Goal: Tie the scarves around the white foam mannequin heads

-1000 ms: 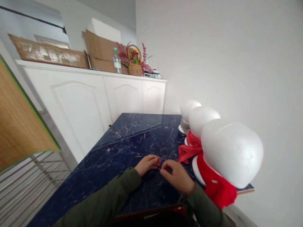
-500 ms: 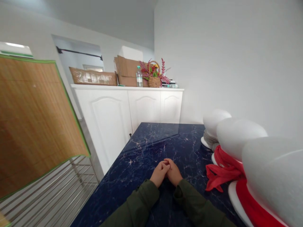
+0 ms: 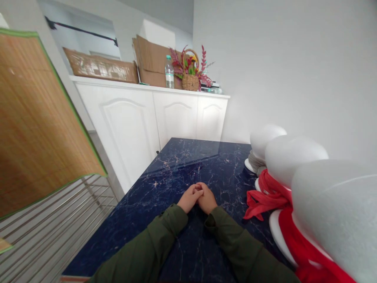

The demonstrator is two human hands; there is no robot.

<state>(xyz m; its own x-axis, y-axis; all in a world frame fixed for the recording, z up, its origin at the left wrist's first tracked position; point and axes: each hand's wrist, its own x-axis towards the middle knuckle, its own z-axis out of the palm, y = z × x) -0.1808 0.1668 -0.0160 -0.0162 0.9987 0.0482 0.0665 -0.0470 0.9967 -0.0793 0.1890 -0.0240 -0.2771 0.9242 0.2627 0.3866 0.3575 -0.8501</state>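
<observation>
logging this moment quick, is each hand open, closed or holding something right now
Left hand: closed, clasped with the other; no object visible.
Right hand: closed, clasped with the other; no object visible.

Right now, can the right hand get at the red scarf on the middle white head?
Probably yes: no object shows on the blue table between the right hand and the red scarf, though it would first need to part from the left hand.

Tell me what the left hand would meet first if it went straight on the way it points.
Most likely the right hand: the left hand angles toward it, and the two touch. How their fingers overlap is hard to make out.
</observation>
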